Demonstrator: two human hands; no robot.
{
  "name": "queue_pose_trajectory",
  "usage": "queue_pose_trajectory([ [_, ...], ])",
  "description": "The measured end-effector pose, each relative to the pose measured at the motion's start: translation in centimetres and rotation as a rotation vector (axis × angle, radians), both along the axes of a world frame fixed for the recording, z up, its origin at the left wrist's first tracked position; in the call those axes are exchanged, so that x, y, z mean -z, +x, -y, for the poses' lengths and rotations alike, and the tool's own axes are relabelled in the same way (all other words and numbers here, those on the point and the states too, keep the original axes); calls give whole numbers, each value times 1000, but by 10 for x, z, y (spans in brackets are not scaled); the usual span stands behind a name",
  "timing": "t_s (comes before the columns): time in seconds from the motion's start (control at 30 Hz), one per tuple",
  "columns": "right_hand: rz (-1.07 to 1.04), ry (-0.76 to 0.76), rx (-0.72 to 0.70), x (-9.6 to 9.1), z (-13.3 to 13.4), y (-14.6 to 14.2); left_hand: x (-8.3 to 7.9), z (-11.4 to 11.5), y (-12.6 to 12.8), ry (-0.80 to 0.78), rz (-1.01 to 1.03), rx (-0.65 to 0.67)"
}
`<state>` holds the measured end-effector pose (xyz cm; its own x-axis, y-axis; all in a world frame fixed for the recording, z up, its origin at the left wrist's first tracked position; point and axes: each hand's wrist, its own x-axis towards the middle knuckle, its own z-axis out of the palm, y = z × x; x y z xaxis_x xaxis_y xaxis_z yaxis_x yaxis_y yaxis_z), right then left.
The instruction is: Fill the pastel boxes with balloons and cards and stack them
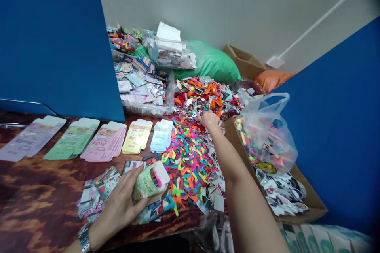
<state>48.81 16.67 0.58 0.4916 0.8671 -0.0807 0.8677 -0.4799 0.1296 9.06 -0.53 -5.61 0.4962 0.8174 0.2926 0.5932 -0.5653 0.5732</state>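
Observation:
My left hand (126,191) is wrapped round a small green cardboard box (147,182) with its top flap raised. Something bright pink shows inside the opening. My right hand (209,119) reaches to the far part of the heap, its fingers curled down among small trinkets and packets (198,101). What those fingers hold, if anything, is too small to make out. Between the hands spreads a bright pile of what look like small uninflated balloons (190,166). Glossy printed cards (102,189) lie beneath and beside my left hand.
Flat stacks of purple (32,138), green (73,138), pink (105,140), yellow (137,136) and blue boxes (162,136) line the table's left side. Behind are a clear bin of cards (145,106) and a green bag (210,61). A plastic bag (274,138) and a carton of stickers (314,207) stand right.

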Motion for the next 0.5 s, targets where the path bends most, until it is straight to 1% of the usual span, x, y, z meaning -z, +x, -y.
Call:
queue_pose_trajectory([
  [0.1,-39,11,24,1,-3,-9,-3,1,-1,5,-4,1],
  [0.2,-111,52,-18,-6,3,-11,-6,2,-2,9,12,8],
  [0.27,-159,103,-75,-18,11,-7,-7,1,-3,7,22,7],
  [0.4,-243,195,-175,-51,33,1,-8,-2,-4,-19,49,-23],
  [0.5,-325,233,-277,-74,53,-7,-10,-9,-1,-65,83,-46],
])
